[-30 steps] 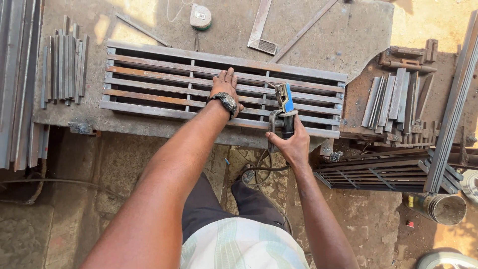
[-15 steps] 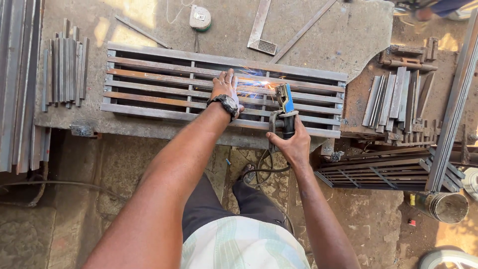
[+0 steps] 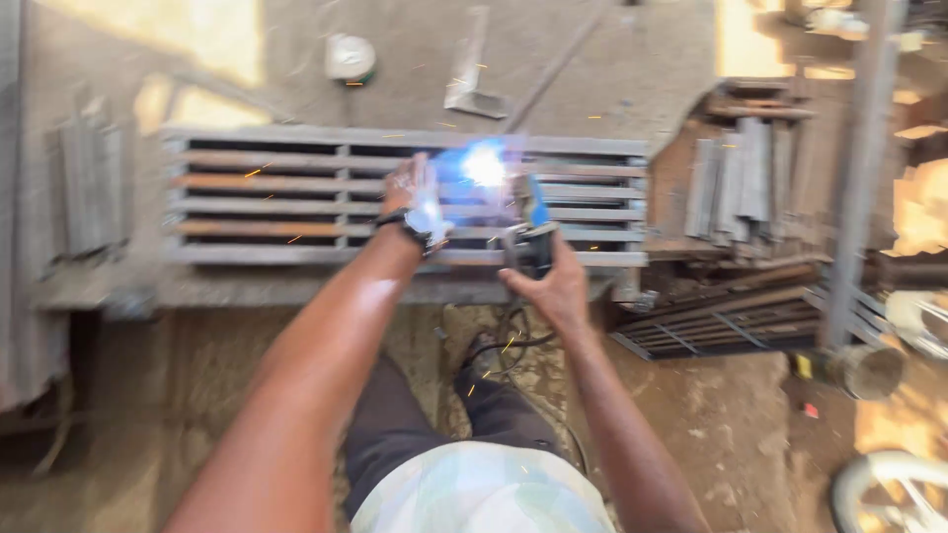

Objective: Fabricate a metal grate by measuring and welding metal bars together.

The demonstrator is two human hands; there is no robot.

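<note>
The arc has flared brighter since a moment ago. My right hand (image 3: 553,286) stays clenched around the welding holder (image 3: 528,232) over the grate (image 3: 296,197); my left hand (image 3: 413,192) lies flat on it, blurred. Sparks could burn that bare hand.

Grate on the workbench

A metal grate (image 3: 296,197) lay on the table (image 3: 247,59); cut bars (image 3: 741,178) were stacked right, a square (image 3: 469,84) beyond.
</note>
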